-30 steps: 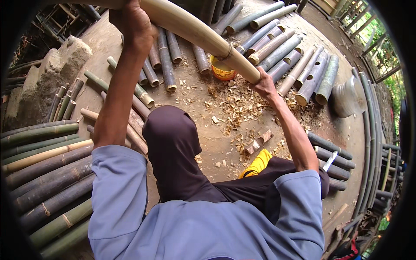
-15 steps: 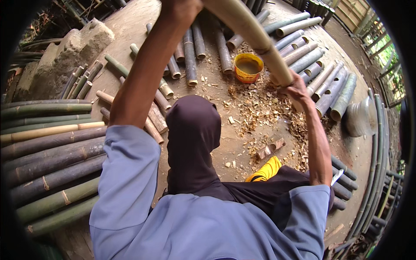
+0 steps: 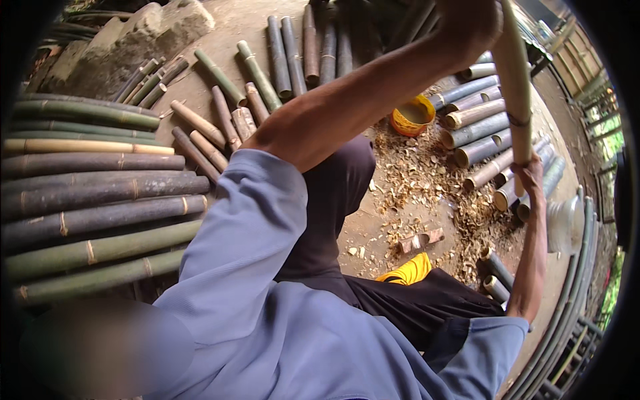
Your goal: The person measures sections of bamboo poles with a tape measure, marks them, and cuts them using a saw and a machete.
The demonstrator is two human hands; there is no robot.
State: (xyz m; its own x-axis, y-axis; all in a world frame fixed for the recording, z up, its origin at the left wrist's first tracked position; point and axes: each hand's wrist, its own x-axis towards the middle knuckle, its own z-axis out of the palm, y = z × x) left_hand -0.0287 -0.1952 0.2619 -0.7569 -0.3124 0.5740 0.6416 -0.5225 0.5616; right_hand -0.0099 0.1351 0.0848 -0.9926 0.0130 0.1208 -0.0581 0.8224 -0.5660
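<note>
A pale bamboo pole (image 3: 517, 87) is held up at the right, nearly upright in the head view. My right hand (image 3: 530, 175) is wrapped round its lower part. High at the top edge, my left hand (image 3: 472, 27) is closed against the pole's upper part; its fingers are partly hidden. Below the pole lie several cut bamboo tubes (image 3: 477, 138), some with openings in their sides. A notched wooden block (image 3: 409, 245) rests on the ground in front of my folded leg.
A yellow and red bucket (image 3: 408, 128) with murky liquid stands beyond scattered shavings (image 3: 427, 180). Long bamboo poles (image 3: 100, 217) are stacked at the left, short pieces (image 3: 220, 77) lie farther ahead. A large rock (image 3: 127, 53) sits at the far left, a translucent container (image 3: 563, 227) at the right.
Both hands have swung rightward with the bamboo pole, which has turned from slanting to nearly upright. My left arm now reaches across, and the view has shifted with my body.
</note>
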